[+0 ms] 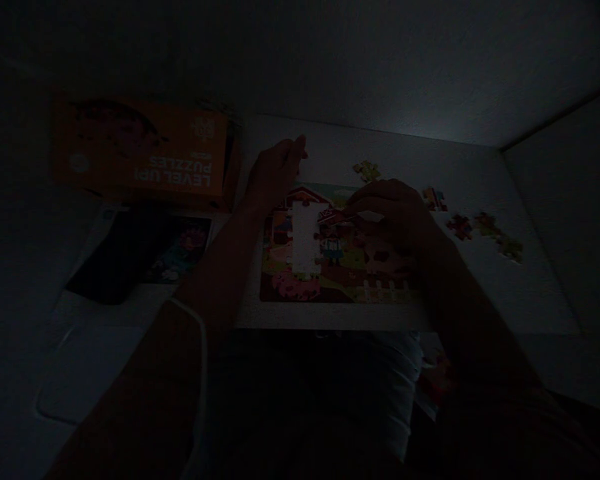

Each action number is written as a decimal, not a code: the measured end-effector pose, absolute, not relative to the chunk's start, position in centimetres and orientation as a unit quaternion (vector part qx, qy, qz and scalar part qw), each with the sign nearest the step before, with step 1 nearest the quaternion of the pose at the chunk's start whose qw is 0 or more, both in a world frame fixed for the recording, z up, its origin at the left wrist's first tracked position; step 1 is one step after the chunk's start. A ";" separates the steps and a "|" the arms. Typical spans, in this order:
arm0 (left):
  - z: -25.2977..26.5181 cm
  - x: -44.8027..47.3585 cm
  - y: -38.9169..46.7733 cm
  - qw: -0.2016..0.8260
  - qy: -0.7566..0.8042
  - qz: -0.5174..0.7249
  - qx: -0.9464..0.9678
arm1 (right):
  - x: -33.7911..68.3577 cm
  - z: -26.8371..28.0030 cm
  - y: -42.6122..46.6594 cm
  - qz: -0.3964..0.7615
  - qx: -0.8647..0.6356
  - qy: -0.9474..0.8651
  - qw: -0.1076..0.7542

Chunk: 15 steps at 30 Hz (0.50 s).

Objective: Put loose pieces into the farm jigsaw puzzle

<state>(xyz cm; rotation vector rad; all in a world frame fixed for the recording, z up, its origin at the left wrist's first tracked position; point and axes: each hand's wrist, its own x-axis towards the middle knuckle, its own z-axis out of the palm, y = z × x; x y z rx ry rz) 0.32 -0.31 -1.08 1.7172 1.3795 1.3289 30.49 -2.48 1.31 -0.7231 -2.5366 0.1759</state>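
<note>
Puzzle [345, 272], part-built, on wht. table [505, 180]; R hand [393, 205] covers upper rt. part, L hand [275, 171] by top-L edge; both: fingers bent, grip unclear.

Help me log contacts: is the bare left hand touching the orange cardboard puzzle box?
Apart. The head view shows white tabletop between the bare left hand and the orange cardboard box.

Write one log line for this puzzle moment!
left hand: by far-left corner of puzzle; right hand: over puzzle, hold unclear; gap: left of middle; loose pieces: beyond and right
</note>
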 end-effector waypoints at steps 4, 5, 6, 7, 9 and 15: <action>-0.6 0.5 -0.5 0.294 0.531 0.481 0.633 | 31.1 1.4 -2.2 0.116 -0.213 -0.946 0.213; -0.4 0.5 -0.5 0.298 0.544 0.473 0.626 | 31.0 1.4 -2.2 0.123 -0.211 -0.948 0.203; -0.3 0.6 -0.6 0.302 0.557 0.465 0.618 | 30.8 1.5 -2.4 0.124 -0.219 -0.948 0.195; -0.1 0.6 -0.6 0.307 0.567 0.458 0.611 | 30.6 1.5 -2.5 0.119 -0.235 -0.946 0.190; 0.2 0.7 -0.7 0.317 0.573 0.453 0.604 | 29.8 1.4 -2.8 0.106 -0.266 -0.940 0.185; 0.9 0.9 -1.0 0.330 0.584 0.444 0.594 | 28.6 0.8 -3.2 0.067 -0.312 -0.931 0.177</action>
